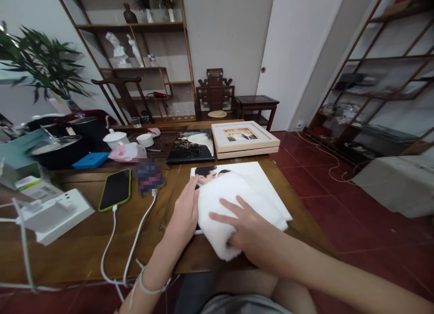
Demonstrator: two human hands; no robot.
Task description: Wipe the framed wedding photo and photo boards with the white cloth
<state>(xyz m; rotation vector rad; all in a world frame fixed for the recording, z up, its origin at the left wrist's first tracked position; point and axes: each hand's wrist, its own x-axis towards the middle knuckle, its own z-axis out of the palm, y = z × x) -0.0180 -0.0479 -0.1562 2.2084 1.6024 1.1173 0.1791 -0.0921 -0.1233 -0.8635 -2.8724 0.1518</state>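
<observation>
A fluffy white cloth [233, 205] lies bunched over a white photo panel [266, 180] on the wooden table, covering much of the picture. Two heads of a printed couple show above the cloth's far edge. My right hand [249, 226] grips the cloth from above, its fingers spread into the pile and its thumb side hidden in a fold. At the panel's left edge, my left hand [186, 208] lies with straight fingers, touching the panel's edge and the cloth's side.
Beyond the panel lie a dark photo panel [191, 145] and stacked pale frames [245, 140]. To the left are a phone [115, 189] on a white cable, a power strip [64, 212], a blue box [91, 160], a white teapot [115, 138] and a pan [54, 147]. Red floor tiles border the table's right edge.
</observation>
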